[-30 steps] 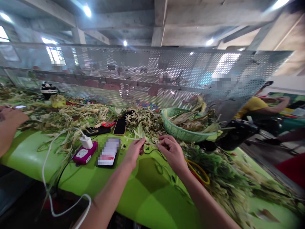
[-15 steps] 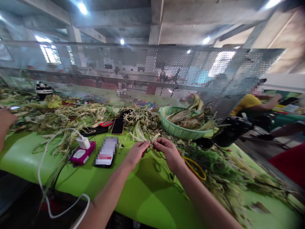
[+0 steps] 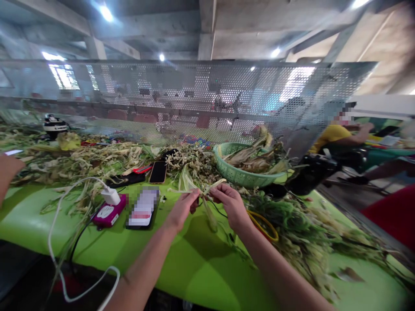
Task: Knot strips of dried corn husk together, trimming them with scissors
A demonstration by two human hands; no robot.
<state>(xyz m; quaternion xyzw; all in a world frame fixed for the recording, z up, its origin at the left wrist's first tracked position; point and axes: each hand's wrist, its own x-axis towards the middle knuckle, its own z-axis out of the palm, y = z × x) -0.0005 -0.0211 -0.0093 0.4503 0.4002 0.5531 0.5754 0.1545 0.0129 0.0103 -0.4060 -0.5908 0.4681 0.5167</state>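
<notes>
My left hand (image 3: 182, 209) and my right hand (image 3: 228, 204) meet over the bright green table (image 3: 194, 263), both with fingers pinched on a pale green plant stalk (image 3: 207, 196). Its thin strips stick out sideways between my fingertips and one strip hangs down toward the table. A heap of similar husks and stalks (image 3: 194, 166) lies just behind my hands.
A green plastic basket (image 3: 241, 175) full of husks stands behind my right hand. Phones (image 3: 158, 172), a pink power bank (image 3: 108, 212) with a white charger cable lie at left. A yellow ring (image 3: 267, 224) and leafy stems lie at right. Another person's hand (image 3: 8, 170) shows at far left; a perforated metal screen runs behind.
My hands stayed together on the stalk and pulled its strips apart; one strip now hangs down. The camera view has shifted slightly right.
</notes>
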